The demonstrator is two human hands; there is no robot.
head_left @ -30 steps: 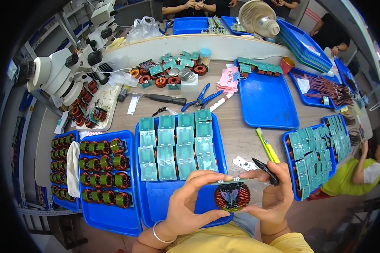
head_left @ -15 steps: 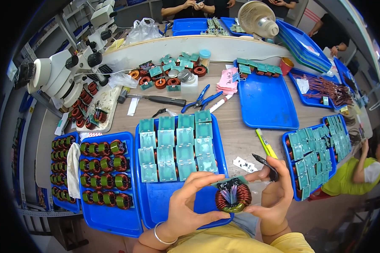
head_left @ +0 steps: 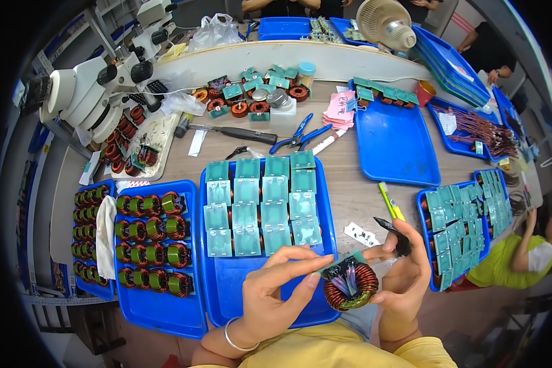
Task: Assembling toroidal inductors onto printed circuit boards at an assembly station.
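Note:
A toroidal coil of copper-coloured wire (head_left: pixel 367 283) on a small green circuit board (head_left: pixel 336 266) is held up above the near edge of the middle blue tray. My left hand (head_left: pixel 276 294), with a bangle at the wrist, pinches the board's left edge between thumb and fingers. On the other side my right hand (head_left: pixel 408 288) steadies the coil with its thumb and a fingertip. That hand also keeps a black pointed tool (head_left: pixel 401 239) tucked between its fingers; its exact kind cannot be told. Dark sleeved leads show in the coil's middle.
Rows of green boards lie in the middle tray (head_left: pixel 264 270); coils fill the left tray (head_left: pixel 159 313). Pliers (head_left: pixel 300 136), a hammer (head_left: pixel 245 134), a yellow marker (head_left: pixel 391 202) and another blue tray (head_left: pixel 398 147) lie beyond. A person in yellow-green (head_left: pixel 509 260) sits at right.
The coil has tilted and shifted slightly right. My left thumb has moved from the coil's underside up to the board. The whole view has shifted a little.

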